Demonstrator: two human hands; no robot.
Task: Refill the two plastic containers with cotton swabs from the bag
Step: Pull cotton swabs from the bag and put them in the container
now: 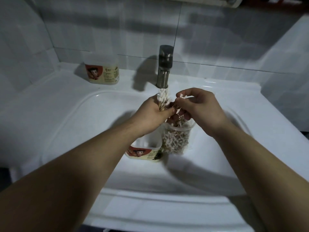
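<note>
My left hand (pixel 154 113) grips an upright bundle of cotton swabs (pixel 163 99) with white tips and wooden sticks, just below the tap. My right hand (pixel 199 106) pinches a few more swabs (pixel 181 97) beside that bundle. Under both hands a clear plastic bag (pixel 177 139) full of swabs stands in the basin. An open plastic container (pixel 145 150) with a cartoon label stands to the left of the bag, partly hidden by my left wrist. A second, closed container (pixel 102 69) with the same label stands on the sink ledge at the back left.
The white sink (pixel 66 114) fills most of the view, with a steel tap (pixel 164 66) at the back centre, close above the swab bundle. Tiled walls (pixel 100 22) stand behind and to the left. A white surface (pixel 287 72) rises at the right.
</note>
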